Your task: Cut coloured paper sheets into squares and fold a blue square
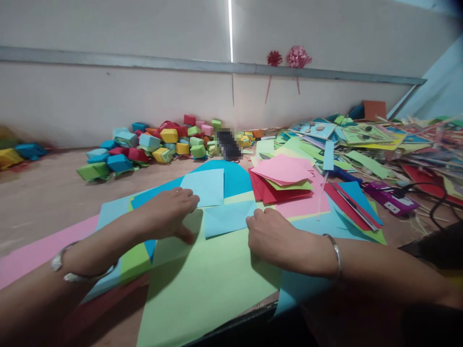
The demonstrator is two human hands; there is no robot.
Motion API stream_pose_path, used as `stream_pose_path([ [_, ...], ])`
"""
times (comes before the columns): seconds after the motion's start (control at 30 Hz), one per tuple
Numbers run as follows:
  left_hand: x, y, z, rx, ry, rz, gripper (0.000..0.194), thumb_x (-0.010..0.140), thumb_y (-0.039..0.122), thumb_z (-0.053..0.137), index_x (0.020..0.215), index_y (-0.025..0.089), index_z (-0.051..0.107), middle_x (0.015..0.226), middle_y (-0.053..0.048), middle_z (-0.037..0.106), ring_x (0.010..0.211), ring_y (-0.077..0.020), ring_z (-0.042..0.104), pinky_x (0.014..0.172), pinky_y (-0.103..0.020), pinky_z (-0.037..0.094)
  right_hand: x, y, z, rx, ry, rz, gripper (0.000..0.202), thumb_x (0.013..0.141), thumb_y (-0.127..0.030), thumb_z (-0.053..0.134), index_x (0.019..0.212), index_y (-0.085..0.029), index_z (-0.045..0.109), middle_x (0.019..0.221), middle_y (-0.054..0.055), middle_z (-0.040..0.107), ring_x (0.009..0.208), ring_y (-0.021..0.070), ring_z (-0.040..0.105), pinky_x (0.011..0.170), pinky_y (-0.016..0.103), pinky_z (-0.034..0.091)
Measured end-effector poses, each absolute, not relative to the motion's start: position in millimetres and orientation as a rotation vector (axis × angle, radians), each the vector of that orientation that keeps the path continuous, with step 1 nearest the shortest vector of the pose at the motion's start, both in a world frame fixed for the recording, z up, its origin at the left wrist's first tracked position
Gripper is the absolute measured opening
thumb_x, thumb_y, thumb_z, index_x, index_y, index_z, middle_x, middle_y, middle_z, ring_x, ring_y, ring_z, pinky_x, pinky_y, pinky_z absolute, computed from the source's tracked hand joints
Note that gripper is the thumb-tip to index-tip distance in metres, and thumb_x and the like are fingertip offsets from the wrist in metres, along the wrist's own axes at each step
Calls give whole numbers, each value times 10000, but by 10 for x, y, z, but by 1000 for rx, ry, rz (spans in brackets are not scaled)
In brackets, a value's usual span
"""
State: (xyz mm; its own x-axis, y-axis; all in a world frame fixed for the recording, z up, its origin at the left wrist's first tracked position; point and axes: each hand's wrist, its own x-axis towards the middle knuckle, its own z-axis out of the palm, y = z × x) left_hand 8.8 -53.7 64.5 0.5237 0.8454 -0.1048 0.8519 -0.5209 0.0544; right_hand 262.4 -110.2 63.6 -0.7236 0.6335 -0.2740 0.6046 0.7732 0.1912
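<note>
blue strip (227, 220) is met at its right end by right hand (277, 241), fingers curled, can't tell if clamped tbh; left of it, left hand (169, 212) is held thumb-and-fingers apart

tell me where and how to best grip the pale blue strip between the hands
I'd pinch the strip at its near left corner, coming from the left. That end lies uncovered on the green sheet, while the right hand is at the other end. It looks thin and nearly flat, so a fingertip may need to lift the corner first.
</note>
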Motion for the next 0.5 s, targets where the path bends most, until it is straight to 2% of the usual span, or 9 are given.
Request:
stream_pose_path([
  [0.07, 92, -533, 697, 2599, 1546, -111, 295, 572, 302, 815, 726, 244, 570, 751, -20, 630, 704, -239, 587, 586, -286, 330, 2621, -1099, 647, 952, 2635, 121, 161, 859, -41, 622, 761, -126, 719, 839, 126, 682, 796, 216, 587, 529, 292, 265],
  [0.13, 171, -547, 703, 2550, 1605, -9, 131, 719, 295, 695, 826, 245, 639, 796, -32, 671, 719, -237, 612, 616, -297, 369, 2620, -1096, 665, 953, 2629, 118, 153, 862, -45, 625, 775, -127, 722, 851, 123, 688, 813, 223, 595, 532, 292, 265],
  [0.17, 228, -558, 685, 2538, 1628, 63, 125, 787, 308, 630, 887, 242, 664, 832, -44, 689, 746, -239, 627, 649, -308, 394, 2621, -1093, 675, 954, 2624, 115, 149, 864, -46, 626, 787, -126, 724, 856, 121, 691, 823, 229, 599, 533, 293, 267],
  [0.23, 351, -581, 613, 2532, 1637, 190, 232, 848, 371, 582, 994, 224, 687, 931, -78, 710, 842, -257, 648, 721, -332, 427, 2627, -1079, 688, 964, 2619, 103, 142, 871, -43, 619, 830, -123, 729, 867, 119, 696, 840, 241, 606, 535, 298, 276],
  [0.3, 448, -595, 518, 2508, 1601, 264, 349, 763, 418, 695, 1047, 215, 698, 935, -80, 716, 875, -272, 649, 713, -329, 434, 2636, -1042, 681, 990, 2642, 102, 164, 892, -31, 587, 879, -112, 729, 879, 123, 694, 860, 248, 608, 546, 306, 298],
  [0.37, 500, -599, 439, 2474, 1564, 316, 368, 680, 389, 763, 1006, 226, 715, 818, -39, 699, 776, -247, 639, 632, -301, 415, 2645, -971, 642, 1056, 2737, 159, 183, 920, -34, 550, 924, -100, 720, 928, 137, 689, 908, 252, 602, 593, 318, 344],
  [0.43, 521, -603, 398, 2450, 1537, 368, 215, 705, 351, 724, 887, 238, 715, 694, 6, 649, 646, -199, 597, 561, -276, 380, 2656, -867, 578, 1158, 2880, 242, 144, 924, -114, 608, 1030, -90, 702, 1076, 169, 673, 1006, 271, 583, 680, 338, 392],
  [0.5, 537, -618, 396, 2433, 1494, 456, 110, 768, 331, 642, 793, 234, 686, 658, 19, 620, 602, -166, 562, 554, -268, 385, 2676, -751, 518, 1248, 2986, 256, 345, 872, -225, 722, 1186, -96, 656, 1199, 181, 645, 1065, 289, 565, 748, 357, 413],
])
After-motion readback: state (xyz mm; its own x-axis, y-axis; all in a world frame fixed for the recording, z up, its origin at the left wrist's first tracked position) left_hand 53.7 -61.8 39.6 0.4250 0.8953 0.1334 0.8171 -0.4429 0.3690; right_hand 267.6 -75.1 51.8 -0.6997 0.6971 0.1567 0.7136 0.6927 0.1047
